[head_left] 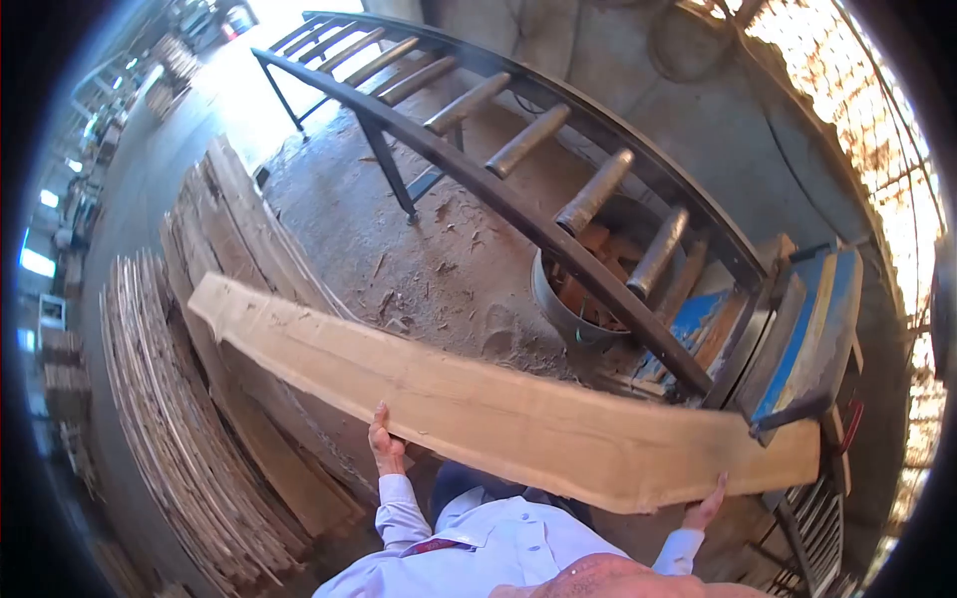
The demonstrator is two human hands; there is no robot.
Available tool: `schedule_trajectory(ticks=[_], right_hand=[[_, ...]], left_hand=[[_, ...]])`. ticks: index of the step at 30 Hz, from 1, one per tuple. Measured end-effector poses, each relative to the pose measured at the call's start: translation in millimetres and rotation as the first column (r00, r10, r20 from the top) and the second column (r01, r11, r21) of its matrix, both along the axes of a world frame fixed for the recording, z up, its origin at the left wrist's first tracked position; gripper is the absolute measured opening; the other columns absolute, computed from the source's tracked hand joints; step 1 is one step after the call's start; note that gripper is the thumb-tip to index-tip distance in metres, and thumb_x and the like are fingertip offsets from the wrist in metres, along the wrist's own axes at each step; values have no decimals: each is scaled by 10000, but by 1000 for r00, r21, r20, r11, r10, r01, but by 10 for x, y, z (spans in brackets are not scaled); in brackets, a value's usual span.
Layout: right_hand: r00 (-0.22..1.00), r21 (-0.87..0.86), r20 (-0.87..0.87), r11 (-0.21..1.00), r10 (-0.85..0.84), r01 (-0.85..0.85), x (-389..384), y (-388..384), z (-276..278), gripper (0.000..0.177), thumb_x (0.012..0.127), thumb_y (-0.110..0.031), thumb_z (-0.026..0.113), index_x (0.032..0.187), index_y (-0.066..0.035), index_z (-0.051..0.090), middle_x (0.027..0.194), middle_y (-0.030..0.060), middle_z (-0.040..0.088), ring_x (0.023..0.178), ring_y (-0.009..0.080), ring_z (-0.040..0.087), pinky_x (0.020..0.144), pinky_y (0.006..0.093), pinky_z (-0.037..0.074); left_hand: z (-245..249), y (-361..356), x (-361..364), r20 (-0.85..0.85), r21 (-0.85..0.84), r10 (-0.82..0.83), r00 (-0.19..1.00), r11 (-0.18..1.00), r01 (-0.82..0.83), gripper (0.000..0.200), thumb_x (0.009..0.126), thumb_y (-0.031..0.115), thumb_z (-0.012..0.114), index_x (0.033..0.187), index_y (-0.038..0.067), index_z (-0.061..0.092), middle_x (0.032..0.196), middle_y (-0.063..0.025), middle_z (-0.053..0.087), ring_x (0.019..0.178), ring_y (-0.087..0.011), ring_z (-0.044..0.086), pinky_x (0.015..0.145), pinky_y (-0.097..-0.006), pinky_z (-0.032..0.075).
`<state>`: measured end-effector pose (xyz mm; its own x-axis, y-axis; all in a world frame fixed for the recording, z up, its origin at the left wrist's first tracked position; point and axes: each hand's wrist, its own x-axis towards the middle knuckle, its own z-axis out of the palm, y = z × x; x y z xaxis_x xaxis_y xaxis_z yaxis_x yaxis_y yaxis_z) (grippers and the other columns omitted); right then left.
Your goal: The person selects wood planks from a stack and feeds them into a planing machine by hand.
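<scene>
One plank (478,407) | left hand (387,450): holding near edge | right hand (704,508): same (grip partly hidden)

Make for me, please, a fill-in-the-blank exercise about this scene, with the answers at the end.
1. The long board is made of ____.
2. Counting the left hand and the right hand, the number holding it is ____.
3. The hand nearer the stacked boards is the ____ one.

Missing words: wood; two; left.
</scene>
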<state>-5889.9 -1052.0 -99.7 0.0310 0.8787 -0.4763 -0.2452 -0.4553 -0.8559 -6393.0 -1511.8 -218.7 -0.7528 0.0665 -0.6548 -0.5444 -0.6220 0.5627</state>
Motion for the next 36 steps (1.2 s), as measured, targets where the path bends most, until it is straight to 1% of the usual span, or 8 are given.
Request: schedule_trajectory(ticks=[13,25,27,30,32,33,34,36], right_hand=[[990,-34,71,991,-123,126,525,-61,-79,743,962,-499,569,1501,-22,387,1490,169,451,1326,312,472,1130,444,364],[919,225,58,902,-389,368,1428,-98,93,754,941,-434,622,1507,-3,374,1489,183,451,1323,321,472,1141,442,351],[890,529,313,839,-332,127,1738,39,-441,734,951,-404,625,1501,13,373,1478,198,453,1326,318,471,1148,437,354],[660,596,676,770,-328,-228,1984,49,-1090,731,972,-397,650,1476,53,370,1470,223,449,1341,303,476,1148,440,372],[859,579,495,787,-130,-215,1478,53,-697,764,964,-387,620,1472,101,323,1429,218,504,1316,300,503,1139,404,372],[998,433,-50,899,-45,62,1322,142,-661,709,985,-364,611,1474,76,348,1434,202,511,1313,288,508,1134,415,386],[784,105,-578,933,-225,345,1182,239,-634,655,1007,-342,601,1477,52,372,1438,186,518,1310,276,512,1129,425,399],[939,489,306,872,-156,-14,954,130,-516,662,963,-128,605,1512,67,288,1438,211,506,1345,265,479,1138,395,380]], left_hand=[[1235,1053,-383,-228,-86,-144,963,988,127,481,884,204,757,1264,-47,603,1192,-139,677,1064,-255,667,933,-391,537],[1325,3156,-653,-454,25,-371,810,904,427,479,880,171,762,1269,-56,599,1174,-127,682,1027,-247,672,902,-369,541],[1133,3442,-651,-447,-40,-432,784,885,464,434,923,227,726,1230,-62,625,1168,-133,685,1032,-238,671,897,-370,543],[1126,3538,-764,-568,-418,-704,426,693,588,408,962,281,673,1179,-64,655,1090,-147,711,978,-248,697,825,-394,574],[1184,3597,-922,-398,-746,-911,107,389,541,422,974,317,649,1166,-59,638,990,-141,716,875,-240,709,720,-383,575],[1250,3591,-916,-267,-771,-956,119,286,568,426,975,329,648,1174,-46,616,943,-144,709,822,-246,706,662,-377,567],[1341,3602,-885,-135,-758,-971,199,230,610,430,975,342,647,1182,-32,593,895,-147,701,769,-252,703,605,-372,559],[1386,3669,-652,-13,-734,-935,355,250,632,443,976,367,646,1197,-5,548,799,-152,686,662,-265,698,490,-360,542]])
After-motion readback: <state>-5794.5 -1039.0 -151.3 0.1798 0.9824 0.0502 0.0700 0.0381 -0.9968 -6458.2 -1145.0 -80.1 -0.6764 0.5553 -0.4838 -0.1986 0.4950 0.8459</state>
